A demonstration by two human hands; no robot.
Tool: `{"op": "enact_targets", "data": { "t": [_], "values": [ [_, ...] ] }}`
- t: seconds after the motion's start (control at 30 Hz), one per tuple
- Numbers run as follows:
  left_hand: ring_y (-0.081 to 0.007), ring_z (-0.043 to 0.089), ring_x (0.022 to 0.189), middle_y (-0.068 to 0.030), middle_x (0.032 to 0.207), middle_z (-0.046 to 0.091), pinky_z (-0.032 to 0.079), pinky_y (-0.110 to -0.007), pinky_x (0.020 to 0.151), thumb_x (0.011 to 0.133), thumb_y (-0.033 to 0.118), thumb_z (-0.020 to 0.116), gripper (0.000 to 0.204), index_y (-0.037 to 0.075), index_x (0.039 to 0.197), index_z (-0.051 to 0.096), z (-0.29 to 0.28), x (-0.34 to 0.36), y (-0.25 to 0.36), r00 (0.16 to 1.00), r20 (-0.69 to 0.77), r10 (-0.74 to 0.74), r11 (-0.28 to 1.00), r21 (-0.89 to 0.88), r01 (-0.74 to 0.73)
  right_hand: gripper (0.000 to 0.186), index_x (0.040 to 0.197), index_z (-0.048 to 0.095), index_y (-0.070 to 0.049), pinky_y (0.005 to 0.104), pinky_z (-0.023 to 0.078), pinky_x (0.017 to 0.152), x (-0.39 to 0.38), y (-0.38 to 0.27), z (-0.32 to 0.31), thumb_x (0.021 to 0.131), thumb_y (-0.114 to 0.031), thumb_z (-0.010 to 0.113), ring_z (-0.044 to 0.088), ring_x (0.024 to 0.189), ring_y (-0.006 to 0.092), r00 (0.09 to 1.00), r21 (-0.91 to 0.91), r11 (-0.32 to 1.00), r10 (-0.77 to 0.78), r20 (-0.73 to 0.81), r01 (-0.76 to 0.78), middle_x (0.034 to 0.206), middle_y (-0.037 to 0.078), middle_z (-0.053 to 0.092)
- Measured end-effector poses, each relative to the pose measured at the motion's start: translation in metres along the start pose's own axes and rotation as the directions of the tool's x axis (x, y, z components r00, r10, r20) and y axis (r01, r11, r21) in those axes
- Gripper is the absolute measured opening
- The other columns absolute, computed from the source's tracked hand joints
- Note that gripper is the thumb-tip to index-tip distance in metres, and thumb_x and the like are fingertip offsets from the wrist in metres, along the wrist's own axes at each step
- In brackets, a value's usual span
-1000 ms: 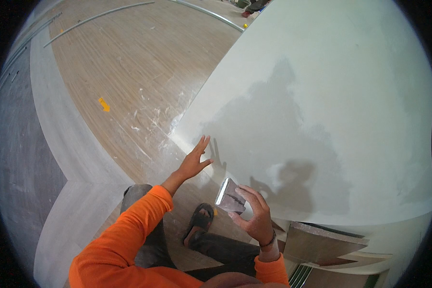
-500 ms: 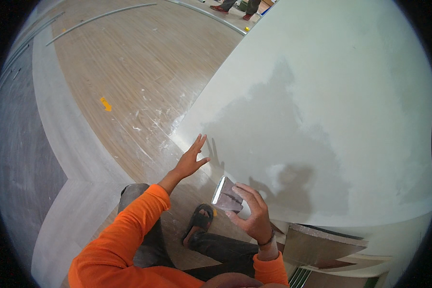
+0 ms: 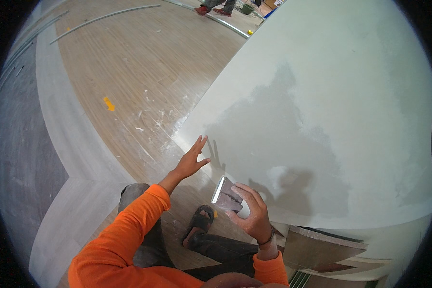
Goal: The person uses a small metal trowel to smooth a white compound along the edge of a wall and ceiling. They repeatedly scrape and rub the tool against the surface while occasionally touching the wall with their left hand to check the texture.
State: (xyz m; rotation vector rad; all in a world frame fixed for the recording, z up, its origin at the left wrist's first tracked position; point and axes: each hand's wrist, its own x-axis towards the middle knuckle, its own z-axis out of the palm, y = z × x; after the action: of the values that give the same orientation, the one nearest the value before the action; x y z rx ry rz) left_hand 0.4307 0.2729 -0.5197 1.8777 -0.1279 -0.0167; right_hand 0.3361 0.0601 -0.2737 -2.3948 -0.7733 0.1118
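Observation:
In my right hand is a sanding block, flat and roughly rectangular, with a dark grey-brown face and a pale edge. My fingers and thumb grip its right side, and it is tilted in front of the white wall panel. My left hand is stretched out with its fingers apart and holds nothing. It is by the panel's lower left edge; whether it touches the panel I cannot tell. A large damp-looking grey patch covers the panel's middle, with shadows of my hand and head on it.
Wood-look floor with white dust and a yellow arrow sticker lies to the left. Long metal profiles rest at the far side, where another person's red shoes show. Stacked board pieces stand at lower right, near my sandalled foot.
The other person's feet at the far side have shifted left. My view has moved slightly, while both my hands keep nearly the same pose.

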Motion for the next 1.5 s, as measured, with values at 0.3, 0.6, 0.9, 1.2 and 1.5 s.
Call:
{"op": "enact_targets", "data": {
  "t": [0.3,0.6,0.9,1.2,1.5],
  "values": [
    [-0.0393,0.058,0.126,-0.0179,0.168,0.015,0.050,-0.048,0.105,0.093,0.033,0.071,0.090,0.028,0.163,0.014,-0.003,-0.001,-0.004,0.999,-0.032,-0.004,1.000,0.031,0.005,0.060,0.133,0.061,-0.007,0.0449,0.050,0.103,0.001,0.004,0.001,0.077,-0.018,0.081,0.060,0.121,0.0350,1.000,0.024,1.000,-0.010,0.021,0.009,0.134,0.017,0.060],
    [-0.0394,0.049,0.137,-0.0189,0.168,0.014,0.053,-0.045,0.102,0.093,0.025,0.074,0.091,0.024,0.163,0.016,-0.001,-0.001,0.002,0.999,-0.017,-0.034,0.999,-0.011,0.034,0.059,0.132,0.061,-0.004,0.0450,0.050,0.102,-0.002,0.005,0.000,0.078,-0.017,0.081,0.060,0.121,0.0360,0.999,0.005,1.000,-0.003,0.035,0.003,0.133,0.018,0.060],
    [-0.0376,0.029,0.149,-0.0214,0.162,0.028,0.025,-0.044,0.123,0.092,0.028,0.072,0.081,0.009,0.158,0.029,-0.032,0.047,-0.045,0.918,-0.396,-0.003,1.000,-0.002,0.002,0.059,0.131,0.061,-0.003,0.0454,0.050,0.102,-0.001,0.002,0.004,0.077,-0.015,0.081,0.060,0.121,0.0370,1.000,0.032,0.999,0.002,-0.015,-0.001,0.133,0.019,0.060],
    [-0.0352,0.027,0.151,-0.0175,0.165,0.025,0.028,-0.050,0.122,0.096,0.035,0.067,0.079,0.013,0.160,0.025,-0.045,0.093,-0.010,0.947,-0.319,0.019,0.996,-0.080,-0.047,0.064,0.131,0.061,-0.006,0.0443,0.051,0.101,-0.002,-0.002,0.001,0.071,-0.011,0.083,0.060,0.120,0.0360,0.998,0.017,0.999,0.030,0.053,-0.031,0.135,0.018,0.059],
    [-0.0353,0.022,0.153,-0.0178,0.167,0.018,0.024,-0.044,0.124,0.097,0.038,0.064,0.083,0.010,0.161,0.020,-0.037,0.085,-0.017,0.957,-0.285,0.050,0.998,0.049,-0.037,0.065,0.132,0.061,-0.009,0.0441,0.050,0.103,0.005,-0.002,-0.003,0.071,-0.014,0.084,0.059,0.121,0.0347,0.996,0.008,1.000,0.018,0.088,-0.019,0.136,0.016,0.058]
  ]
}}
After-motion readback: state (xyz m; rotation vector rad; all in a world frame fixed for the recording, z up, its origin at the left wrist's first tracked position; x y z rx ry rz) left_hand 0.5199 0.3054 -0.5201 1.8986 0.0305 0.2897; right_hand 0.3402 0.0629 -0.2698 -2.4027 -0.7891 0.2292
